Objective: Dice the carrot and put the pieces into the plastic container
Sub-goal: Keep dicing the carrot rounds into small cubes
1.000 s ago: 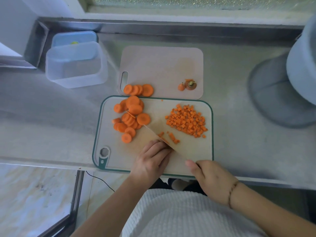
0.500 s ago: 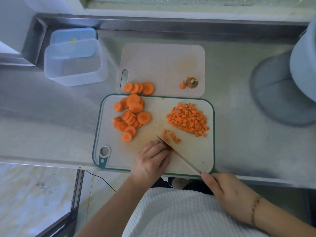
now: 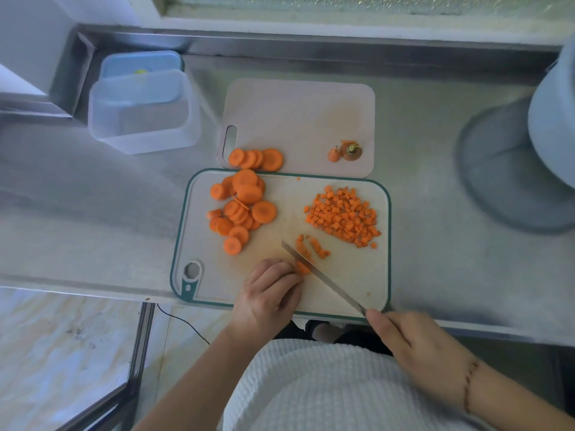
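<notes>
Your right hand grips the knife, your left hand pinches a slice; many slices beyond it remain, the container has no carrot.

There is 1 view only, from the camera on my head, so no 2nd view shares anything with it. It looks forward and steeply down over my chest onto the counter, almost straight from above. My left hand and right hand sit low in the picture, near the lens. Beyond my left hand lies the green-rimmed cutting board, mid-picture. Farther beyond, toward the top edge, runs the window ledge. The wide lens bends the counter edges. Left of my left hand, the floor shows below.
</notes>
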`<state>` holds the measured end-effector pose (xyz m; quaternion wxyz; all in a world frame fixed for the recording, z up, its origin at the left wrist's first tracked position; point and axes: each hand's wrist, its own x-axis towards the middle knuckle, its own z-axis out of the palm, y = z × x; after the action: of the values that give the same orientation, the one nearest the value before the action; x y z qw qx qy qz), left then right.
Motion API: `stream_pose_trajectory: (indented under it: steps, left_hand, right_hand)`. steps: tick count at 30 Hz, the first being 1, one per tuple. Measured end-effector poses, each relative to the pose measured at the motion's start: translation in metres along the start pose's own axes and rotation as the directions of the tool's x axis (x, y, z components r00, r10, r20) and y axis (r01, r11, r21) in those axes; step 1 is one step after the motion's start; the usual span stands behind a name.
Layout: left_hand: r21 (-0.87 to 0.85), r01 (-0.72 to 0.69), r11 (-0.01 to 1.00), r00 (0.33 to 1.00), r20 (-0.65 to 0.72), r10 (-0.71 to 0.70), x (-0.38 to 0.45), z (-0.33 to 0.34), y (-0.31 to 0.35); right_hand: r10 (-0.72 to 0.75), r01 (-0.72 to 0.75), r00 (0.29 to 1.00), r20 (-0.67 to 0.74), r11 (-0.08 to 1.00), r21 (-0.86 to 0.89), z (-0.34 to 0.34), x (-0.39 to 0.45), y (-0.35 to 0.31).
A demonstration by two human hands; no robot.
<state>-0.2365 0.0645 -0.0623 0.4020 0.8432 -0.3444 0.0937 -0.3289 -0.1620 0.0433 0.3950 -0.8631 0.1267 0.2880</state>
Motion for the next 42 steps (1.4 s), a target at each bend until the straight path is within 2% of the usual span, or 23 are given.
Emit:
stream_pose_trajectory:
  steps: [6, 14, 24, 30, 33, 36, 38, 42]
  left_hand:
    - [0.028, -0.025, 0.999, 0.999, 0.026, 0.024, -0.001, 0.005, -0.002]
    - [0.017, -0.020, 1.000, 1.000, 0.008, 0.020, 0.000, 0.003, -0.002]
    - [0.030, -0.055, 0.998, 0.998, 0.021, 0.055, 0.000, 0.006, -0.003]
    - [0.016, 0.009, 1.000, 1.000, -0.004, -0.009, 0.001, 0.006, -0.003]
    - [-0.143, 0.132, 0.981, 0.984, -0.101, -0.147, 0.001, 0.000, 0.001]
    - [-0.320, 0.311, 0.895, 0.878, -0.263, -0.400, 0.005, -0.003, 0.005]
    - [-0.382, 0.339, 0.860, 0.825, -0.318, -0.467, 0.008, -0.002, 0.006]
    - [-0.321, 0.333, 0.887, 0.878, -0.238, -0.416, 0.007, -0.003, 0.006]
  right_hand:
    - [-0.027, 0.026, 1.000, -0.012, 0.998, -0.056, 0.003, -0.003, 0.008]
    - [-0.014, 0.013, 1.000, -0.014, 0.999, -0.032, 0.000, -0.003, 0.007]
    - [0.021, -0.019, 1.000, 0.015, 0.990, -0.142, 0.005, 0.013, -0.006]
    - [-0.009, 0.009, 1.000, 0.005, 1.000, -0.006, -0.005, 0.016, -0.001]
    - [-0.006, 0.005, 1.000, 0.020, 0.999, 0.038, -0.008, 0.009, 0.007]
    - [-0.023, 0.020, 0.998, 0.067, 0.999, 0.041, -0.005, 0.011, 0.003]
    - [-0.023, 0.017, 0.992, 0.124, 0.999, 0.044, -0.002, 0.014, -0.002]
    - [0.034, -0.049, 0.982, 0.184, 0.996, 0.076, -0.005, 0.022, 0.000]
